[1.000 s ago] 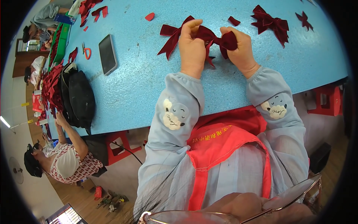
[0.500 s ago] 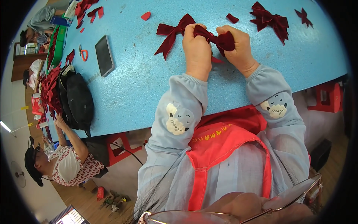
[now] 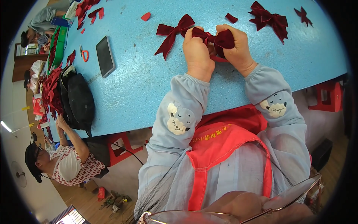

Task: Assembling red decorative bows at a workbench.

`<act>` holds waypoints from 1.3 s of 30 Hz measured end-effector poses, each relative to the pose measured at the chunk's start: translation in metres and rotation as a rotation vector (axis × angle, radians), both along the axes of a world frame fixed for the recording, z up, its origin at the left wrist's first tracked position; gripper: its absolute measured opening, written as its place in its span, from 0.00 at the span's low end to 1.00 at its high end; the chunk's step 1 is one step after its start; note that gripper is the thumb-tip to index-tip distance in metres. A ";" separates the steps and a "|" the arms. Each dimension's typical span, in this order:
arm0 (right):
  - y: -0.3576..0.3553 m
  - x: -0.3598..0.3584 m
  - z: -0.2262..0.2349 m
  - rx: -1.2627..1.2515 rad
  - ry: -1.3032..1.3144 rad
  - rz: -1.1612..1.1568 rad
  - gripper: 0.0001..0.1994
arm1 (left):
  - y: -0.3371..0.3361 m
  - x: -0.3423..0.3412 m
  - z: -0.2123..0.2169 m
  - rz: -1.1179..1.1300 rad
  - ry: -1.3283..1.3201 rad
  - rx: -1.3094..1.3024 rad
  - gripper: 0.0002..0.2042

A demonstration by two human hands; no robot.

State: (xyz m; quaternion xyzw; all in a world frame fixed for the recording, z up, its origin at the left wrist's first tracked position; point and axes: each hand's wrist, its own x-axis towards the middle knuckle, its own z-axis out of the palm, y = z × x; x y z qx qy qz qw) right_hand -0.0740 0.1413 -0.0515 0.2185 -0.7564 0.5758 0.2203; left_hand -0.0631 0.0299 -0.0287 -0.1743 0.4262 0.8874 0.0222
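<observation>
Between my two hands is a dark red velvet bow (image 3: 225, 39), its two loops facing up and a ribbon tail hanging below its middle. My left hand (image 3: 197, 56) is closed round its left loop. The right loop is gripped by my right hand (image 3: 241, 50), thumb on top. Just left of my left hand, a finished-looking velvet bow (image 3: 174, 34) with notched tails lies on the table and is partly hidden by that hand. A layered bow (image 3: 269, 21) rests to the right of my hands, with a small bow (image 3: 304, 16) beyond it.
On the blue table (image 3: 141, 89) are a phone (image 3: 105, 56), orange-handled scissors (image 3: 84, 54), a black bag (image 3: 77, 99) and red ribbon scraps (image 3: 146, 16). A green tray (image 3: 57, 48) stands at the left. Another person (image 3: 72, 160) sits there, hands near piled ribbon (image 3: 52, 89).
My fingers have shifted slightly on the bow, and its hanging ribbon has moved up a little between my hands. Both hands keep their hold.
</observation>
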 end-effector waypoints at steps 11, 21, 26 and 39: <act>0.010 -0.009 -0.002 -0.111 -0.131 -0.006 0.04 | -0.013 -0.001 -0.004 -0.161 0.134 0.073 0.08; 0.018 -0.015 0.008 -0.045 -0.176 0.137 0.10 | -0.020 0.004 0.007 -0.458 0.084 0.038 0.08; 0.020 -0.019 0.007 0.081 -0.205 0.177 0.10 | -0.021 0.001 -0.005 -0.450 0.084 0.045 0.07; 0.017 -0.019 0.000 -0.004 -0.222 0.152 0.11 | -0.010 0.001 -0.009 -0.356 0.109 0.139 0.05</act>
